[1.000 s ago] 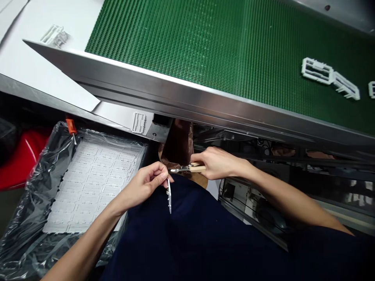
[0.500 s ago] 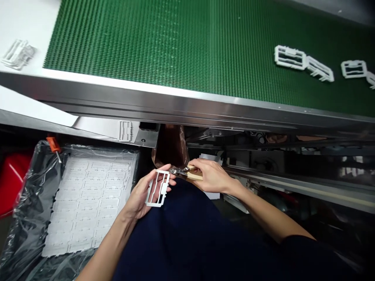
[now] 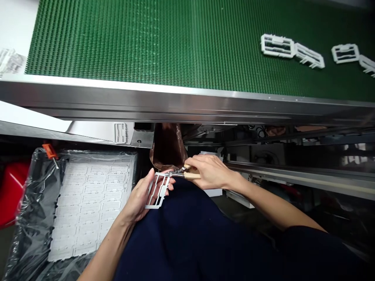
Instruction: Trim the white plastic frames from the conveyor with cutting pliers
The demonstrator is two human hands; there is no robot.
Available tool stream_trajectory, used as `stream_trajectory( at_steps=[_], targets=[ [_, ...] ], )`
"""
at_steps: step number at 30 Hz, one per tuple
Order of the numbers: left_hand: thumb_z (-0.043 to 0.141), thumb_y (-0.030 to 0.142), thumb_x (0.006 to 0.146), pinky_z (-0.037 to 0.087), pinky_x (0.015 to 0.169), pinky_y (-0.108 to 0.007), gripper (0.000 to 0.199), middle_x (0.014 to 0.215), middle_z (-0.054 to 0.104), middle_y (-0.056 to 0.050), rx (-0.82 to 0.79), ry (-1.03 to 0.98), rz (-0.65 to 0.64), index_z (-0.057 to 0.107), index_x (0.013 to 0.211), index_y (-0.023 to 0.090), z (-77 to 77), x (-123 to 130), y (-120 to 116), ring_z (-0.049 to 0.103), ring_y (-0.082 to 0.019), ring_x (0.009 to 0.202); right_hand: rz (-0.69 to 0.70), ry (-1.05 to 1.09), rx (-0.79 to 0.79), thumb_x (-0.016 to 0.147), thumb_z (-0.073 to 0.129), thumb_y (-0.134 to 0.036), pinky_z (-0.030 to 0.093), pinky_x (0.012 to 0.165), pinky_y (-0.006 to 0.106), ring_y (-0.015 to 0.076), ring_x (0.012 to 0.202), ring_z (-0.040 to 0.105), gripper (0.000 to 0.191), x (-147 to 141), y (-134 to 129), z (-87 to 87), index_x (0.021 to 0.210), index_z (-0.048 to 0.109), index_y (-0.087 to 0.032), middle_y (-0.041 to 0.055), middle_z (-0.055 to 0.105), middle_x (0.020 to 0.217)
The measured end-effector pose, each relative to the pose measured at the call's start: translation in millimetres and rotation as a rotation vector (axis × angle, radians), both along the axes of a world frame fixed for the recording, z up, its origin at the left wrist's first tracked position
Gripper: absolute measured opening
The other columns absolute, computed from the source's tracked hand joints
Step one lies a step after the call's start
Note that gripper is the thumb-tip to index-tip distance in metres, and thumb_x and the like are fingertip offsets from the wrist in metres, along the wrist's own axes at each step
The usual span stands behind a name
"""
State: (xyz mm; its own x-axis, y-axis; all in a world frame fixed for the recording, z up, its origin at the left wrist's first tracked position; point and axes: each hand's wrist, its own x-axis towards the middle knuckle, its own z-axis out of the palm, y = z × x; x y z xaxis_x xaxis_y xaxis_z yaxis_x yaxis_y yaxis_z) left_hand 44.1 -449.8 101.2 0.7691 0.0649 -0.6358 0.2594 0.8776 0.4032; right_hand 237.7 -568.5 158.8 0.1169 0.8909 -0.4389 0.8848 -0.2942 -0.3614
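Below the steel conveyor edge (image 3: 175, 103), your left hand (image 3: 137, 199) holds a white plastic frame (image 3: 158, 191) while your right hand (image 3: 211, 172) grips wood-handled nippers (image 3: 178, 171) against it.

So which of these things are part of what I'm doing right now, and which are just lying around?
In use: left hand holding a white plastic frame; right hand holding wood-handled cutters against the frame.

Lying about: white frames on the green conveyor belt; white moulded sheets in a plastic-lined bin; brown bag.
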Motion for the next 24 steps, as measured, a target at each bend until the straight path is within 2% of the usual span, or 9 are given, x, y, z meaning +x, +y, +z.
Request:
stream_trajectory(
  at_steps=[6, 9, 11, 15, 17, 19, 22, 24],
  targets=[
    [0.044, 0.045, 0.091, 0.05, 0.065, -0.023, 0.047, 0.094, 0.066, -0.015, 0.015, 0.011, 0.01, 0.062, 0.112, 0.008, 2.2, -2, -1, 0.06, -0.017, 0.074, 0.019, 0.002, -0.016, 0.078, 0.049, -0.028, 0.021, 0.054, 0.024, 0.0118, 0.058, 0.048, 0.01, 1, 1, 2.5, 0.085, 0.052, -0.022, -0.0006, 0.059, 0.073],
    [0.043, 0.043, 0.092, 0.05, 0.063, -0.023, 0.045, 0.093, 0.066, -0.015, -0.047, 0.01, 0.028, 0.063, 0.109, 0.007, 3.8, 0, -2, 0.06, -0.016, 0.069, -0.001, 0.023, -0.007, 0.077, 0.05, -0.027, 0.019, 0.053, 0.024, 0.0103, 0.055, 0.043, 0.008, 0, 0, 0.1, 0.082, 0.052, -0.022, -0.002, 0.057, 0.068],
    [0.041, 0.041, 0.093, 0.051, 0.064, -0.024, 0.044, 0.093, 0.066, -0.015, -0.118, -0.01, 0.056, 0.065, 0.106, 0.007, 4.7, 1, -1, 0.06, -0.016, 0.071, -0.068, 0.089, -0.009, 0.078, 0.05, -0.028, 0.021, 0.053, 0.023, 0.0091, 0.053, 0.04, 0.008, 1, -1, -1.7, 0.081, 0.052, -0.021, -0.0035, 0.054, 0.064],
    [0.037, 0.035, 0.095, 0.052, 0.071, -0.026, 0.043, 0.095, 0.065, -0.014, -0.266, -0.047, 0.127, 0.061, 0.114, 0.006, 5.8, 5, 2, 0.06, -0.018, 0.079, -0.322, 0.232, -0.017, 0.082, 0.05, -0.037, 0.029, 0.056, 0.02, 0.0084, 0.057, 0.043, 0.018, 6, 0, 2.9, 0.083, 0.052, -0.019, -0.0037, 0.053, 0.065],
    [0.035, 0.033, 0.095, 0.052, 0.072, -0.025, 0.044, 0.096, 0.064, -0.014, -0.309, -0.064, 0.149, 0.059, 0.118, 0.004, 6.3, 8, 3, 0.06, -0.018, 0.081, -0.41, 0.246, -0.011, 0.082, 0.051, -0.043, 0.033, 0.057, 0.021, 0.0093, 0.061, 0.045, 0.024, 11, 1, 15.0, 0.085, 0.053, -0.018, -0.0024, 0.055, 0.07],
    [0.033, 0.033, 0.096, 0.052, 0.072, -0.027, 0.046, 0.098, 0.063, -0.016, -0.316, -0.085, 0.166, 0.057, 0.12, 0.001, 6.8, 11, 4, 0.059, -0.019, 0.082, -0.45, 0.25, 0.0, 0.08, 0.054, -0.044, 0.036, 0.058, 0.022, 0.0107, 0.064, 0.047, 0.027, 17, 1, 36.0, 0.088, 0.054, -0.018, -0.0008, 0.056, 0.075],
    [0.031, 0.034, 0.096, 0.052, 0.071, -0.03, 0.05, 0.097, 0.062, -0.017, -0.316, -0.134, 0.176, 0.053, 0.123, -0.001, 7.6, 14, 5, 0.058, -0.021, 0.084, -0.506, 0.277, 0.049, 0.078, 0.059, -0.044, 0.04, 0.057, 0.025, 0.0131, 0.065, 0.051, 0.026, 32, -8, 82.0, 0.09, 0.056, -0.02, 0.0015, 0.058, 0.079],
    [0.03, 0.036, 0.096, 0.052, 0.07, -0.032, 0.052, 0.097, 0.062, -0.017, -0.326, -0.161, 0.184, 0.052, 0.123, -0.002, 7.3, 15, 6, 0.058, -0.023, 0.084, -0.57, 0.249, 0.13, 0.077, 0.061, -0.043, 0.042, 0.057, 0.027, 0.0142, 0.066, 0.054, 0.024, 55, -22, 118.1, 0.09, 0.058, -0.023, 0.0029, 0.06, 0.081]
  ],
)
